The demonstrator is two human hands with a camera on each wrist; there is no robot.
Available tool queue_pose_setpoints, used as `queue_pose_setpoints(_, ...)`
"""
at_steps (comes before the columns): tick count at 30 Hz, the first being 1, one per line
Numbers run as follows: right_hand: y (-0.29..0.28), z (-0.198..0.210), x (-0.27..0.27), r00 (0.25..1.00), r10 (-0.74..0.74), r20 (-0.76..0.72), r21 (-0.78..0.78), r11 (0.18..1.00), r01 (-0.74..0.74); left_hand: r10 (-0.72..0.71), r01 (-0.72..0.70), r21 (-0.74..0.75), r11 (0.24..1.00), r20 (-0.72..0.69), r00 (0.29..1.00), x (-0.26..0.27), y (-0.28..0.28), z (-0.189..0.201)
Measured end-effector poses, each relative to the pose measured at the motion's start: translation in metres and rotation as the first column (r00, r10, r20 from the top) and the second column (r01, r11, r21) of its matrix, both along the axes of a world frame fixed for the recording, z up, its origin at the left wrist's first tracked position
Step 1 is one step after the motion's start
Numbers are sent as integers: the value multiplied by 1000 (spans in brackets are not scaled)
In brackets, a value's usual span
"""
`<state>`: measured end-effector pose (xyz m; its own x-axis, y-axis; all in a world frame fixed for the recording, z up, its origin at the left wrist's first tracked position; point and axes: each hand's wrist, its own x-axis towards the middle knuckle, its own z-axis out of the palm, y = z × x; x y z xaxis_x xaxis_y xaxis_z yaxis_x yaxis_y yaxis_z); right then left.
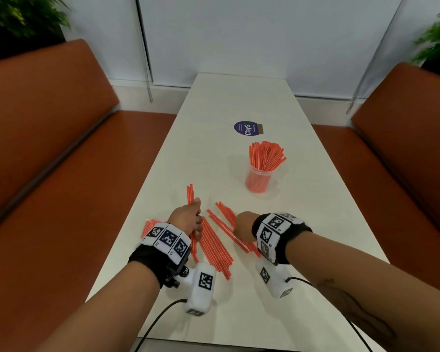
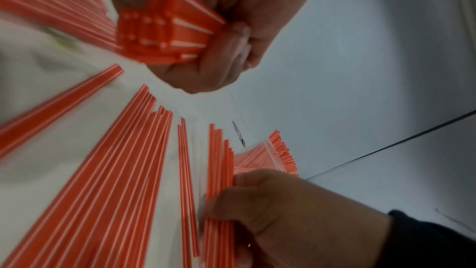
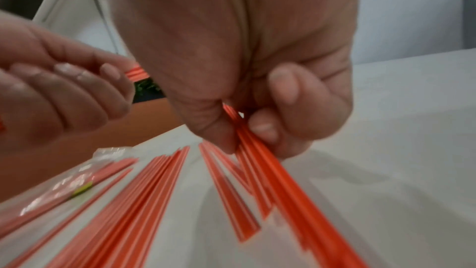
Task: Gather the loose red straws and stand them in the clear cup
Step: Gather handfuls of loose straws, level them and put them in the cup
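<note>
Loose red straws (image 1: 217, 246) lie fanned on the white table (image 1: 239, 102) between my hands. My left hand (image 1: 192, 218) grips a bundle of straws (image 2: 167, 34), their ends poking out past the fist (image 1: 190, 194). My right hand (image 1: 240, 228) pinches a few straws (image 3: 257, 150) between thumb and fingers, lifting one end off the table. The clear cup (image 1: 258, 180) stands further back to the right, packed with upright straws (image 1: 266, 156).
A clear plastic bag of straws (image 3: 64, 186) lies by my left wrist at the table's left edge. A purple round sticker (image 1: 244, 127) sits beyond the cup. Orange bench seats (image 1: 61, 161) flank the table on both sides.
</note>
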<state>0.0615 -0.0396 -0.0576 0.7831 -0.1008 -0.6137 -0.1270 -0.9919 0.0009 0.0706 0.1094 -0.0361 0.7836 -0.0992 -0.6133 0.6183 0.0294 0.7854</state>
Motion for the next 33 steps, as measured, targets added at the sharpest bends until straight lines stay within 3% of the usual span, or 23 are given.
queue_pose_setpoints(3,-8,27,-5,996,-86,21,188,979,80,-35,35,-6,999,29,999,-1,-8,-1)
queue_pose_setpoints(6,-21,42,-9,969,-237,68,438,880,185,-108,103,52,993,92,990,-6,-20,-1)
queue_pose_setpoints(11,-24,64,-24,951,-284,122,705,700,118,-145,119,97,988,329,933,-11,-48,7)
queue_pose_setpoints(14,-19,63,-31,936,-282,212,768,640,19,-102,96,35,995,386,917,-8,-63,14)
queue_pose_setpoints(19,-26,61,-35,905,-370,212,840,542,25,-118,138,-29,990,361,925,-3,-73,15)
queue_pose_setpoints(25,-35,59,-37,850,-518,98,943,321,87,-280,233,156,960,472,836,6,-90,26)
queue_pose_setpoints(28,-49,61,-32,742,-667,66,964,234,124,-197,146,140,979,489,850,21,-103,40)
queue_pose_setpoints(31,-69,62,-35,659,-749,68,976,186,110,-29,47,-26,999,483,875,40,-116,57)
queue_pose_setpoints(33,-82,61,-38,601,-795,84,981,170,88,56,9,-116,993,538,841,55,-127,65)
